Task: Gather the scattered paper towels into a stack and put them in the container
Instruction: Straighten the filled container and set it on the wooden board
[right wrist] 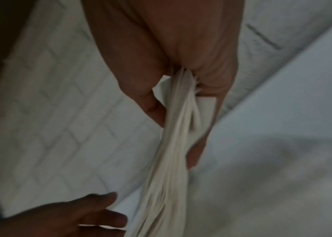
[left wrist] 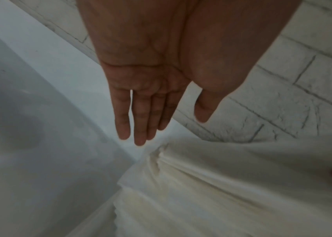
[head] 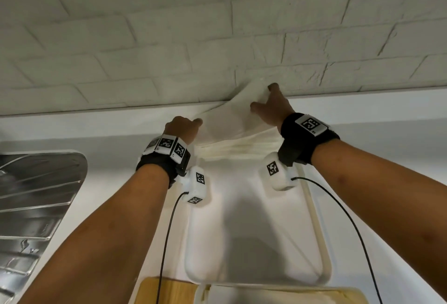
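Observation:
A thick stack of cream paper towels (head: 229, 122) is lifted at the back of the white counter, against the wall. My right hand (head: 263, 97) grips its right end, thumb on top and fingers underneath; in the right wrist view that hand (right wrist: 177, 137) pinches the towels (right wrist: 171, 176), whose layers hang down. My left hand (head: 191, 126) is at the stack's left edge. In the left wrist view its fingers (left wrist: 138, 128) are straight and hold nothing, just above the towels (left wrist: 232, 184). A white rounded container (head: 314, 219) lies below my wrists.
A white brick wall (head: 217, 25) rises right behind the stack. A steel sink drainboard (head: 36, 195) is at the left. A wooden board (head: 169, 291) and more cream towels (head: 278, 294) lie at the near edge.

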{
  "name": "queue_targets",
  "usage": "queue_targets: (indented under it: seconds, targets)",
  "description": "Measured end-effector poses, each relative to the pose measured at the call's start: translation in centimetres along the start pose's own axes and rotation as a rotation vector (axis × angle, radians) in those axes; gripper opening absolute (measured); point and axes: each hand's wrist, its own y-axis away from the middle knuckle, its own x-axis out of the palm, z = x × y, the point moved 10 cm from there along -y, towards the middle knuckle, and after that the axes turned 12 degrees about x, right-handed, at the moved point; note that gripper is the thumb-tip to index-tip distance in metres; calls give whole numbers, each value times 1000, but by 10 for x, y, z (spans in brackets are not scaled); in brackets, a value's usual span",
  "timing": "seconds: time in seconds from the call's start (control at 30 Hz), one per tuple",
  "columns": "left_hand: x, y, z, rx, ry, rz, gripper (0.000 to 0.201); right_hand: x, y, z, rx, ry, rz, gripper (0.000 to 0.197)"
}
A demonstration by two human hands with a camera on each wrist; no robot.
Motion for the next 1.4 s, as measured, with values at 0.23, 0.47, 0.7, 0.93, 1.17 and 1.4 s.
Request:
queue_targets:
  seconds: [0.23,0.47,0.7,0.93,1.17,1.4]
  targets:
    - [-27,63,-27,29,724,10,80,-32,97,110,-270,-298,177,35]
    - [-35,195,-79,188,1350,220,95,-75,211,99,-205,-496,341,64]
    - [-20,297,-49,182,1145,234,35,-87,292,-62,-30,-447,198,49]
    - [25,348,-14,327,484,142,79,-52,345,-148,2,164,160,83]
    - [43,371,-30,608,-308,113,81,-39,345,-153,-195,852,-88,70]
    - [28,368,-34,763,-665,44,65,-45,351,-136,-393,886,-47,63]
